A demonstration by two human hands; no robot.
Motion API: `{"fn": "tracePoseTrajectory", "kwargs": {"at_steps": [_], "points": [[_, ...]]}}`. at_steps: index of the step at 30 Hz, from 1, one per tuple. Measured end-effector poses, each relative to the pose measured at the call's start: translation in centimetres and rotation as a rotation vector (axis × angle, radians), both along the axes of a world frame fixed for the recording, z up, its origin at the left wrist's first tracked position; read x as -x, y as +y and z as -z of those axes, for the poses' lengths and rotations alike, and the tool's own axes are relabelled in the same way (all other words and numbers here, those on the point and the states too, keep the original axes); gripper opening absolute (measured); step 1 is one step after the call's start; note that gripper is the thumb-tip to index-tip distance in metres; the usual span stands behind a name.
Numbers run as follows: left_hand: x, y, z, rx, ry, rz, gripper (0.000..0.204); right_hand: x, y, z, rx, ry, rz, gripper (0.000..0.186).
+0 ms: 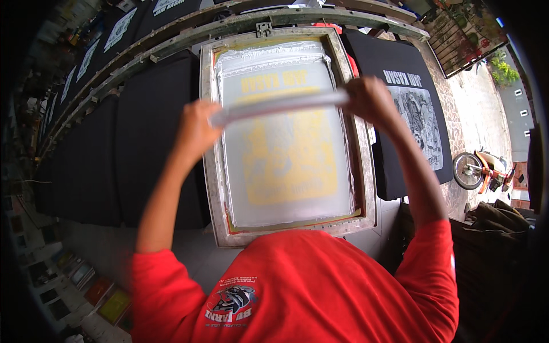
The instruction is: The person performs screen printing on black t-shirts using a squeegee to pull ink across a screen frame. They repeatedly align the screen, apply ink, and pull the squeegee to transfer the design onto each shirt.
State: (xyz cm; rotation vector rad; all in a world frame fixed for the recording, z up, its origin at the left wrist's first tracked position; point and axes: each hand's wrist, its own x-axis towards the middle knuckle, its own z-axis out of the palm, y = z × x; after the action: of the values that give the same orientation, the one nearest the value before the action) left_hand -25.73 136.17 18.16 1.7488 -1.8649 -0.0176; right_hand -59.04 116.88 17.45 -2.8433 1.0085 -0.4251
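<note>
A long pale squeegee [280,106], blurred by motion, spans the upper half of a screen-printing frame [214,183]. My left hand [197,129] is closed round its left end, and my right hand [369,102] grips the right end, slightly farther away. Beneath it, the frame's mesh [286,214] carries a yellowish stencil of lettering and a picture. White ink [269,56] is smeared across the mesh's far end and along its sides. What lies under the screen is hidden.
Right of the frame, a black shirt [394,54] bears a white print. More black shirts [157,126] lie to the left. Metal rails [189,23] run along the far side. A motorbike [486,170] stands on the right, and several flat panels [114,306] rest low at left.
</note>
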Motion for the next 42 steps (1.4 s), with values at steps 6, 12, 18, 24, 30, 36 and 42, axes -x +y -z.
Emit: {"fn": "tracePoseTrajectory", "kwargs": {"at_steps": [6,12,18,24,30,36,42], "points": [[9.2,17.9,7.7,-0.052,-0.005,-0.015,0.038,9.4,20.2,6.5,0.014,-0.183,0.027,0.019],[13.1,24.5,13.3,0.035,-0.022,-0.093,0.037,12.5,27.7,11.9,0.084,-0.24,0.081,0.028],[14.2,26.0,14.5,-0.03,-0.007,-0.074,0.053,13.5,29.3,13.6,0.015,-0.267,0.053,0.043],[15.0,27.5,14.6,-0.004,0.032,-0.119,0.077,15.7,28.7,12.9,-0.132,-0.365,-0.013,0.063],[12.3,35.1,22.5,0.167,0.527,-0.877,0.036,26.1,27.1,17.7,-0.396,-0.738,0.309,0.04],[20.9,45.8,32.8,-0.66,1.415,-1.57,0.036,42.4,25.8,33.6,-1.004,-0.272,0.721,0.03],[34.3,42.4,36.3,-1.14,0.824,-0.556,0.031,55.9,26.5,39.4,-1.205,0.149,0.943,0.035]]}}
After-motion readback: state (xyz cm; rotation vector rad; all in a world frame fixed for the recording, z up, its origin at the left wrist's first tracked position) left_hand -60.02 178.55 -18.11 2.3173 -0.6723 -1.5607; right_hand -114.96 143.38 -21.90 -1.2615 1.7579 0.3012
